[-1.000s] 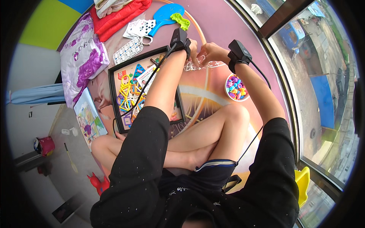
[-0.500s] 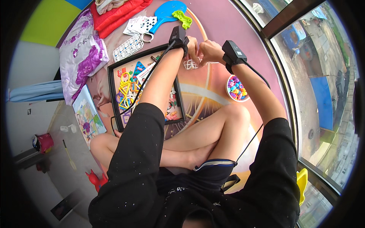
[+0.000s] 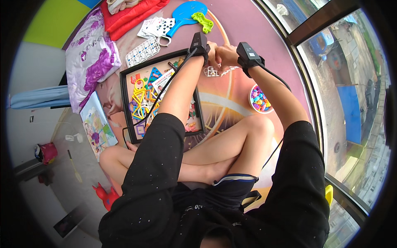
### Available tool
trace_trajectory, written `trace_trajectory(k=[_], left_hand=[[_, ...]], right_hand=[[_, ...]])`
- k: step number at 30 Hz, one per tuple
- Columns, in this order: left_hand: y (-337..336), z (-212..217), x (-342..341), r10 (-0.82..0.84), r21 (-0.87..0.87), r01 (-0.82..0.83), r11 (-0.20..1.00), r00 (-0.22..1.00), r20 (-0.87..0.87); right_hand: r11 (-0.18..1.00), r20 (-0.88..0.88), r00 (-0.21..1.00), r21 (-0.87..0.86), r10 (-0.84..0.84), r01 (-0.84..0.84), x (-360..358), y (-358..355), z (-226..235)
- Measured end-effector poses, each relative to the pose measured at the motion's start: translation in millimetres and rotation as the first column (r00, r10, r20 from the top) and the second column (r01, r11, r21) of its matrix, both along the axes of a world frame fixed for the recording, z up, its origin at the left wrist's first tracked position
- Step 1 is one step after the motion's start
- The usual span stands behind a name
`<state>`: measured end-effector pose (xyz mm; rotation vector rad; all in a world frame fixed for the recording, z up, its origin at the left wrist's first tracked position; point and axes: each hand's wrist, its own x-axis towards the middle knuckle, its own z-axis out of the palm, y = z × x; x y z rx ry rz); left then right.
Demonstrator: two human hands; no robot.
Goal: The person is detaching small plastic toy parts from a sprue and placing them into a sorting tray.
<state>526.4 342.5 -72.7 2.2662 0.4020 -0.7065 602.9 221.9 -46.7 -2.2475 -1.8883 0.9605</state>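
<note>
My left hand (image 3: 212,53) and my right hand (image 3: 227,56) meet beyond the tray, fingers closed and pointing away from me. Both grip a white plastic lattice (image 3: 212,72), whose open bars show beneath the hands; the fingertips are mostly hidden. Left of it lies a black-rimmed tray (image 3: 201,111) with coloured plastic shapes (image 3: 139,99), a blue triangular piece (image 3: 155,75) and a printed paper inside. A white bowl of bright beads (image 3: 260,99) stands below my right forearm. Behind the tray lies a white grid plate with small blue spots (image 3: 143,52).
Fanned playing cards (image 3: 157,27), a blue paddle (image 3: 188,15) and a green plastic piece (image 3: 203,22) lie at the far side. Folded red bedding (image 3: 136,18) and a purple-flowered pillow (image 3: 93,53) sit at the left. A window frame (image 3: 304,78) runs along the right. Cables trail from both wrist devices.
The lattice has tilted under my hands and now shows further to the right, below the right hand. My hands have drawn closer together. The whole view has shifted slightly.
</note>
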Motion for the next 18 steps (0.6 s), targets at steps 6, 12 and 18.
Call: trace_trajectory(k=[6, 12, 18], left_hand=[[1.4, -3.8, -4.9, -0.001, -0.061, 0.002, 0.998, 1.000, 0.019], [-46.8, 5.0, -63.7, -0.294, 0.279, 0.155, 0.948, 0.762, 0.577], [-64.3, 91.0, -130.6, 0.405, -0.392, -0.180, 0.902, 0.669, 0.624]], right_hand=[[0.990, -0.149, 0.988, 0.143, 0.028, -0.006, 10.2, -11.3, -25.6], [0.781, -0.039, 0.995, 0.617, -0.094, 0.098, -31.3, -75.9, -38.5], [0.682, -0.402, 0.804, 0.434, -0.437, 0.588, -76.2, -103.9, 77.7]])
